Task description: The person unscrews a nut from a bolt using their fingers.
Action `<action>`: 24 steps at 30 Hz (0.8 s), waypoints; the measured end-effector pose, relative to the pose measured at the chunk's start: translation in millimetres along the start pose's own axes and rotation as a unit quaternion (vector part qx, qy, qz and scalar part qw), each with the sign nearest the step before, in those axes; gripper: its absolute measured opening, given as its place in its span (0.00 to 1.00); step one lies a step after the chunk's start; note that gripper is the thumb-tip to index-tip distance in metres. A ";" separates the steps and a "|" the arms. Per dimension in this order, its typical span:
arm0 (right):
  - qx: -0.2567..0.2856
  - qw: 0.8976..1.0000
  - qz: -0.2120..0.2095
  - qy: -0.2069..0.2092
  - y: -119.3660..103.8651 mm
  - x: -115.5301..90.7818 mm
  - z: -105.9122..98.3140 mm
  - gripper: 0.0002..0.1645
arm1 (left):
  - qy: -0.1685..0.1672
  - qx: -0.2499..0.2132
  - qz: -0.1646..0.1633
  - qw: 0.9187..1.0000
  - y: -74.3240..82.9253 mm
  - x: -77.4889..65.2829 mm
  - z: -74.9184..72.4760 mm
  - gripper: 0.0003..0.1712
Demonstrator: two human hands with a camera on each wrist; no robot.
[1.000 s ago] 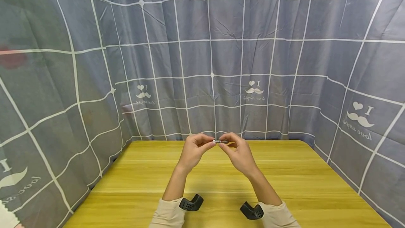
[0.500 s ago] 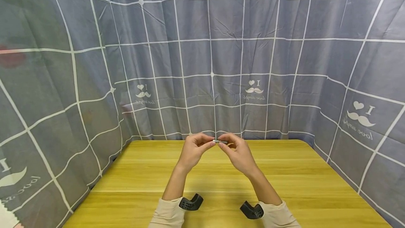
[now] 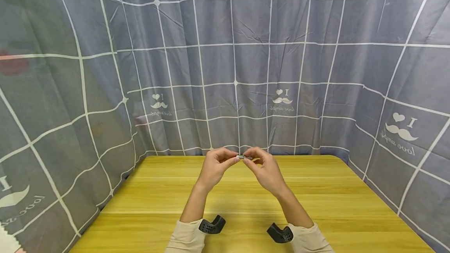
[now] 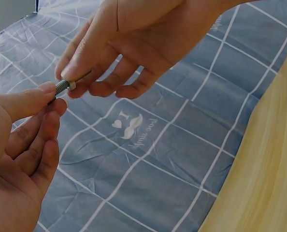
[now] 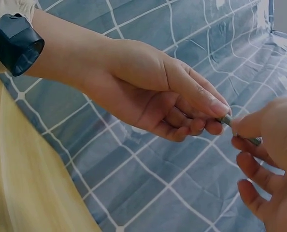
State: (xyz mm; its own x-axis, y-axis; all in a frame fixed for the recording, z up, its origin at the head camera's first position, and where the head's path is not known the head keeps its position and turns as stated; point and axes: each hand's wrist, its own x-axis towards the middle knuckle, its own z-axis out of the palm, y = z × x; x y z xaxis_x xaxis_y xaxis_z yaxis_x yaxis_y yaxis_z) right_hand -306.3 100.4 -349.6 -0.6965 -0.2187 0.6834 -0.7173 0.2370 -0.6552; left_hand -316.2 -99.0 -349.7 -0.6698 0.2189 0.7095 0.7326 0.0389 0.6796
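Observation:
Above the far edge of the table, my two hands meet over a small metal bolt (image 3: 241,157) with a threaded shaft. My left hand (image 3: 215,167) pinches one end of it between thumb and index finger. From the other side, my right hand (image 3: 266,169) pinches at a small ring-like nut (image 4: 72,85) on the shaft. In the left wrist view, threads of the bolt (image 4: 61,87) show between the two sets of fingertips. The right wrist view shows an end of the bolt (image 5: 255,141) past my right fingertips. My fingers partly hide the bolt and nut.
Below the hands lies a yellow wood-grain table (image 3: 232,202). A grey-blue curtain (image 3: 253,65) with white grid lines surrounds it at the back and both sides. Black wrist mounts (image 3: 212,225) sit at the beige sleeve cuffs (image 3: 186,237).
Both hands stay nearly in place. My right fingertips shift slightly along the bolt, and its visible part looks a little different.

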 end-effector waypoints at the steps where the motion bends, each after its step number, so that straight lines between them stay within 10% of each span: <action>1: 0.003 1.000 -0.001 -0.002 -0.2 0.2 -0.1 0.07 | 0.000 0.002 0.000 1.000 0.0 0.1 0.1 0.06; 24: 0.002 1.000 0.022 -0.007 -1.1 -1.5 1.1 0.12 | 0.002 -0.003 0.002 1.000 -0.3 0.5 -2.0 0.05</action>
State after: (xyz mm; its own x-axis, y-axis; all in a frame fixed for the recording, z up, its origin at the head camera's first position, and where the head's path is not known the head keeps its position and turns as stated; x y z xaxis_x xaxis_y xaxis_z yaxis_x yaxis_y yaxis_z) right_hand -304.5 99.4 -350.3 -0.7276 -0.2211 0.6494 -0.6860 0.2428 -0.6859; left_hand -316.9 -100.9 -349.1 -0.6675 0.2157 0.7127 0.7344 0.0329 0.6779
